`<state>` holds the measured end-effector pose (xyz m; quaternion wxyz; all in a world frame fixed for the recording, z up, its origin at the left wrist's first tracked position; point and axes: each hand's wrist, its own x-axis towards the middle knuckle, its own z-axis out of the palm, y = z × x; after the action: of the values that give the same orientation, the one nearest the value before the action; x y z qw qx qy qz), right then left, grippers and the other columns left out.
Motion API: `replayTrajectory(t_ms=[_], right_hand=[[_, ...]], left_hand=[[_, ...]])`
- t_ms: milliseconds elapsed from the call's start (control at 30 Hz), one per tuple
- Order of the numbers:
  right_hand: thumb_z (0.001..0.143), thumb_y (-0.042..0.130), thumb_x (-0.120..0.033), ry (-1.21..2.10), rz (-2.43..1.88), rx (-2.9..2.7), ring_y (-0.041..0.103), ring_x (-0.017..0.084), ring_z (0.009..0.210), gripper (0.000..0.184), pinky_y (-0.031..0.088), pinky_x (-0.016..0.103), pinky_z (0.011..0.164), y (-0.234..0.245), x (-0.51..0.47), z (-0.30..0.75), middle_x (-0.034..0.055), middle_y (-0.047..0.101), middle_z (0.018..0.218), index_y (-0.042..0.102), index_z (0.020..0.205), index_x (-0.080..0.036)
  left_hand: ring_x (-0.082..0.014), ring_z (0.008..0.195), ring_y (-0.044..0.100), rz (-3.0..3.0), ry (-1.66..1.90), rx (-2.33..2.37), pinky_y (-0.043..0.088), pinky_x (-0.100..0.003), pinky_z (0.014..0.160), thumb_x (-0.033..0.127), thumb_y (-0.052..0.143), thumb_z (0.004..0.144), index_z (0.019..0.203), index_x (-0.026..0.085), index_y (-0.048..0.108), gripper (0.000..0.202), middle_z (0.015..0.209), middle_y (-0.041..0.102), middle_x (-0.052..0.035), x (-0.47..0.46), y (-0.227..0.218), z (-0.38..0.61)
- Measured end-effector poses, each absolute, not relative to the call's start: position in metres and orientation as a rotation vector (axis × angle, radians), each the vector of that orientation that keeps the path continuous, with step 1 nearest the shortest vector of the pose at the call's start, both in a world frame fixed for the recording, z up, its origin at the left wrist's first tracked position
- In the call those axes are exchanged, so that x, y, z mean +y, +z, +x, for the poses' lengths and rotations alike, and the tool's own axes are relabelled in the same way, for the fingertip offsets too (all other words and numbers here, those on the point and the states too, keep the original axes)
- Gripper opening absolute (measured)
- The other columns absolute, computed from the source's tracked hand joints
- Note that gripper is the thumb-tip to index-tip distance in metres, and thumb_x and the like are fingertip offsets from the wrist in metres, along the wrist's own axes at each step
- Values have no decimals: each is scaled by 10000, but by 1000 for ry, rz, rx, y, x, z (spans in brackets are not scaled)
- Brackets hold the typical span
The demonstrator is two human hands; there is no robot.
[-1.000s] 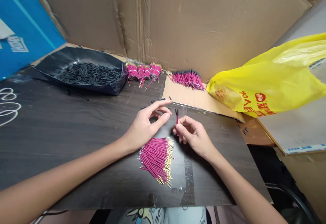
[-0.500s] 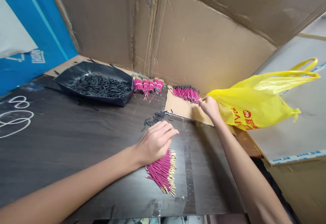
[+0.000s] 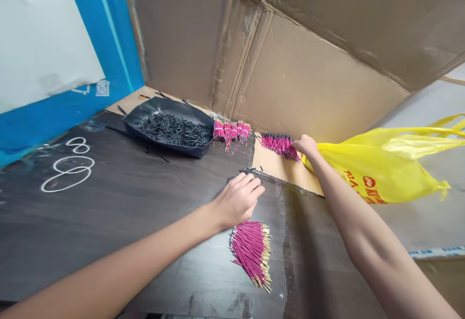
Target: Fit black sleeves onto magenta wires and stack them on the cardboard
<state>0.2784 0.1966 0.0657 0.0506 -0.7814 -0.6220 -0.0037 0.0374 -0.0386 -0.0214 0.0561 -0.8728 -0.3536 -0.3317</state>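
Note:
My right hand (image 3: 306, 145) reaches far out to a heap of pink wires with black sleeves (image 3: 279, 144) on a cardboard sheet (image 3: 286, 170); its fingers curl at the heap's right edge and what they hold is hidden. My left hand (image 3: 238, 198) rests on the dark table (image 3: 109, 203) with fingers bent over a small scatter of black sleeve pieces (image 3: 250, 170). Just below that hand lies a loose pile of pink wires with gold tips (image 3: 252, 250).
A black tray of black sleeve pieces (image 3: 170, 128) sits at the back. Several tied pink wire bundles (image 3: 231, 131) lie beside it. A yellow plastic bag (image 3: 385, 169) is at the right. Cardboard walls (image 3: 290, 67) and a blue panel (image 3: 47, 106) enclose the table.
My right hand carried a sleeved wire from the middle of the table out to the far heap. My left hand dropped onto the black pieces. The view swung left and up.

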Motion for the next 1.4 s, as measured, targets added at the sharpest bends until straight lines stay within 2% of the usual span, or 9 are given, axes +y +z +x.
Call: replayTrajectory(t_ms=[167,267,433,500,633,933,1167,1300,1400], right_hand=[[900,665,-301,-37,-2245,-1938,695,324,1096,240,502,362,896,71,175,285,218,742,1084,759,1011,-110],[969,606,-324,20,-2053,-2046,696,263,1052,232,481,321,877,60,139,280,146,757,1091,747,1029,-150],[975,648,-345,263,-1644,-2294,682,158,960,166,471,238,839,20,67,253,10,749,1074,738,1069,-242],[984,625,-266,345,-1455,-2344,676,179,985,167,473,267,867,7,48,243,48,727,1078,729,1097,-204],[969,640,-253,316,-1430,-2338,666,228,1031,142,465,318,902,-6,32,236,73,701,1109,704,1075,-183],[1022,495,-210,48,-1447,-2545,661,264,955,150,430,346,727,-14,24,229,99,666,1073,641,1040,-181],[1051,485,-256,112,-1533,-2105,633,254,993,172,444,343,864,-29,49,225,113,668,1078,624,1019,-161],[1040,507,-260,157,-1535,-2165,642,260,1004,175,451,352,872,-30,55,222,118,673,1107,652,1033,-163],[1045,499,-261,143,-1543,-2250,645,274,1024,193,460,361,858,-26,54,220,131,665,1145,663,1074,-162]], left_hand=[[-282,964,560,-2555,-879,-1309,444,-426,856,84,519,944,1095,99,717,249,1022,675,-113,-26,-18,27],[-303,1006,563,-2448,-799,-1597,438,-448,885,110,509,955,1101,102,738,271,1059,679,-129,-17,-19,20],[-314,985,570,-2374,-739,-1781,443,-458,845,207,524,989,1031,124,781,273,1031,698,-130,-5,-27,13],[-311,985,572,-2375,-722,-1798,447,-455,845,220,535,986,1017,135,786,267,1032,708,-122,-3,-29,13],[-307,1004,570,-2373,-707,-1824,455,-453,877,221,529,986,1056,141,780,273,1045,719,-112,-2,-30,14],[-309,1008,569,-2397,-733,-1800,459,-459,883,201,516,977,1062,150,759,263,1044,721,-101,1,-32,17],[-295,998,557,-2420,-744,-1801,471,-447,916,194,496,976,1111,147,759,300,1046,709,-104,1,-29,19],[-289,1003,546,-2467,-803,-1742,475,-440,931,204,496,977,1208,164,753,348,1076,684,-113,1,-30,18],[-289,1005,538,-2490,-820,-1702,472,-444,933,216,501,976,1153,181,772,325,1075,678,-112,2,-31,17]])
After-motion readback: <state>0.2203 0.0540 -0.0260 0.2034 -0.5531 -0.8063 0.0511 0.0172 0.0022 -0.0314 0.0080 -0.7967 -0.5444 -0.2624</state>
